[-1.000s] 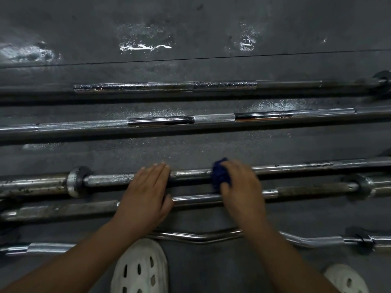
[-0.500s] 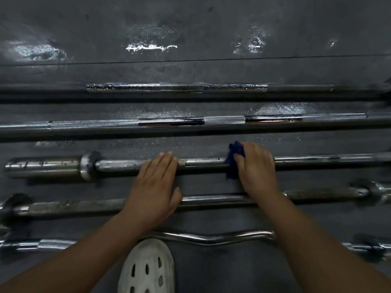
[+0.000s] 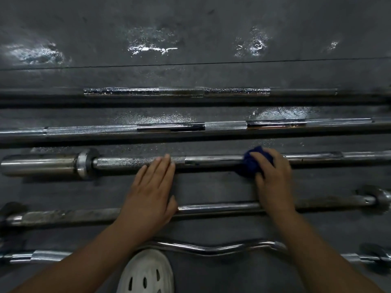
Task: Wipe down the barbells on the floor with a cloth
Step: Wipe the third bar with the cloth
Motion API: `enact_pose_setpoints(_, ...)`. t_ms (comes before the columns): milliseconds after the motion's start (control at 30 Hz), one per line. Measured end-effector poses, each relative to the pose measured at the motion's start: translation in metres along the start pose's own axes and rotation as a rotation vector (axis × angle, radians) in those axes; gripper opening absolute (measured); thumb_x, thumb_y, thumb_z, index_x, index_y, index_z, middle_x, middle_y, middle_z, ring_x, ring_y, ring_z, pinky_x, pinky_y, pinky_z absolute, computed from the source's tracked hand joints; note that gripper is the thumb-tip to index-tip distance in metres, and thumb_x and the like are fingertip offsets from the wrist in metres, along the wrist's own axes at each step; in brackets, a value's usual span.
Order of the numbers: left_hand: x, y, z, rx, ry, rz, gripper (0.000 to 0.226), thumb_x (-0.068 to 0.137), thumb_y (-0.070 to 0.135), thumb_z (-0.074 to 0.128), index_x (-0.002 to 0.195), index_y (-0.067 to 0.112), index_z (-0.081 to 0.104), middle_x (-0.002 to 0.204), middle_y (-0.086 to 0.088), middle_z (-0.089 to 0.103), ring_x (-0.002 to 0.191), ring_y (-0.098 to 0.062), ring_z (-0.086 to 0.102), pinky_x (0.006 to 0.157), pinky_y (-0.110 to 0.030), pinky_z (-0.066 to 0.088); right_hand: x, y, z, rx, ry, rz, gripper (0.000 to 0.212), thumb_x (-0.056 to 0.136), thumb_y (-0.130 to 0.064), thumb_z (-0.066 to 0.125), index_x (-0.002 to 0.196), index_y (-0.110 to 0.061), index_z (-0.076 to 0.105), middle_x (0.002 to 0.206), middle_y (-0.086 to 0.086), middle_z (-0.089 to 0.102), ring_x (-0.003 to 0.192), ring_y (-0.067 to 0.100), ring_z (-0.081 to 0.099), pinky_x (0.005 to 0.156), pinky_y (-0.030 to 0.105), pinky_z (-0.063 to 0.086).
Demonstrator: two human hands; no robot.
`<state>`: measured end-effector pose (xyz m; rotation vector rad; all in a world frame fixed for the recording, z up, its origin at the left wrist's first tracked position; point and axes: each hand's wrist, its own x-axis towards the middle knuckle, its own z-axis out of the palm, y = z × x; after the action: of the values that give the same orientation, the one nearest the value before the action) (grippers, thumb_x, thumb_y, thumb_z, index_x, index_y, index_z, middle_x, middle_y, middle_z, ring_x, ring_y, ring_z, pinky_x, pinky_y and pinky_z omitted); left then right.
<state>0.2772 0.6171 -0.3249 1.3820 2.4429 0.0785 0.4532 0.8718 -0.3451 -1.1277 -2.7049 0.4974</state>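
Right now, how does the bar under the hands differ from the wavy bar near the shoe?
The bar under the hands is straight; the wavy bar bends in zigzags. The first has the left hand resting on it and the right hand pressing a blue cloth on it; the second is untouched. Both are metal, on the floor.

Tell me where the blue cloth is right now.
In the head view, right of centre: the blue cloth is bunched under the right hand on the third barbell from the top.
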Motion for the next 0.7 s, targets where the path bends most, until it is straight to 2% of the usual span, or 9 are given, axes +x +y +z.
enact_pose_setpoints(67,0.002,0.003,0.000,0.000,0.004,-0.010,0.077,0.078,0.037,0.043,0.147,0.003,0.042,0.158,-0.016,0.034,0.145,-0.031,0.033,0.118,-0.046,0.021,-0.001,-0.018,0.008,0.082,0.058,0.154,0.053,0.069,0.008,0.063,0.116,-0.014,0.070,0.130,0.011,0.055,0.114,0.034,0.050,0.101,0.026,0.031)
enact_pose_setpoints(100,0.002,0.006,-0.001,-0.003,0.003,-0.017,0.077,0.078,0.037,0.043,0.147,0.003,0.042,0.157,-0.016,0.035,0.144,-0.032,0.033,0.117,-0.047,0.022,0.002,-0.041,0.016,0.129,0.047,0.113,0.052,0.066,0.005,0.059,0.113,-0.015,0.072,0.127,0.012,0.058,0.111,0.034,0.053,0.101,0.025,0.033)
enact_pose_setpoints(233,0.003,0.008,-0.004,-0.008,-0.004,-0.033,0.078,0.076,0.038,0.043,0.146,0.004,0.044,0.154,-0.015,0.039,0.142,-0.033,0.036,0.116,-0.050,0.024,0.018,-0.087,0.023,0.112,-0.295,-0.310,0.051,0.073,-0.011,0.061,0.122,-0.023,0.065,0.124,0.006,0.061,0.107,0.029,0.058,0.096,0.037,0.048)
enact_pose_setpoints(267,0.003,0.006,-0.005,-0.003,0.000,-0.035,0.078,0.076,0.039,0.043,0.146,0.005,0.044,0.154,-0.014,0.040,0.142,-0.032,0.036,0.116,-0.049,0.023,0.025,-0.078,0.018,0.083,-0.314,-0.279,0.048,0.077,-0.019,0.063,0.125,-0.024,0.062,0.121,0.004,0.062,0.106,0.028,0.059,0.093,0.038,0.049)
enact_pose_setpoints(333,0.005,-0.001,-0.007,-0.002,0.010,-0.049,0.076,0.077,0.039,0.042,0.145,0.005,0.044,0.154,-0.014,0.040,0.142,-0.032,0.036,0.116,-0.049,0.022,0.025,-0.060,0.009,0.035,-0.170,-0.045,0.035,0.084,-0.033,0.058,0.118,-0.023,0.060,0.108,0.004,0.065,0.097,0.027,0.059,0.084,0.038,0.047)
enact_pose_setpoints(400,0.008,-0.002,-0.008,-0.005,0.005,-0.063,0.075,0.078,0.039,0.041,0.144,0.004,0.045,0.153,-0.015,0.041,0.141,-0.032,0.037,0.116,-0.051,0.024,0.012,-0.071,0.012,0.043,-0.064,0.064,0.029,0.084,-0.031,0.052,0.109,-0.019,0.061,0.100,0.004,0.063,0.092,0.027,0.056,0.083,0.038,0.043)
enact_pose_setpoints(500,0.010,0.005,-0.007,-0.010,-0.028,-0.043,0.075,0.078,0.039,0.041,0.144,0.005,0.047,0.152,-0.014,0.043,0.141,-0.031,0.039,0.117,-0.050,0.024,-0.009,-0.090,0.021,0.103,-0.181,-0.164,0.040,0.077,-0.021,0.053,0.117,-0.018,0.061,0.114,0.004,0.063,0.101,0.025,0.055,0.093,0.037,0.043)
enact_pose_setpoints(567,0.007,0.005,-0.005,0.006,-0.035,-0.022,0.074,0.078,0.040,0.041,0.144,0.006,0.047,0.152,-0.013,0.043,0.140,-0.030,0.039,0.117,-0.048,0.021,-0.006,-0.062,0.010,0.067,-0.250,-0.203,0.045,0.078,-0.020,0.053,0.123,-0.020,0.060,0.116,0.003,0.064,0.101,0.026,0.057,0.091,0.037,0.045)
enact_pose_setpoints(700,0.001,0.005,0.002,0.011,-0.054,-0.026,0.075,0.079,0.041,0.041,0.145,0.008,0.046,0.153,-0.011,0.042,0.141,-0.029,0.039,0.117,-0.049,0.024,-0.017,-0.046,0.011,-0.013,-0.040,0.201,0.036,0.085,-0.022,0.045,0.115,-0.017,0.064,0.104,0.005,0.064,0.094,0.030,0.057,0.086,0.038,0.043)
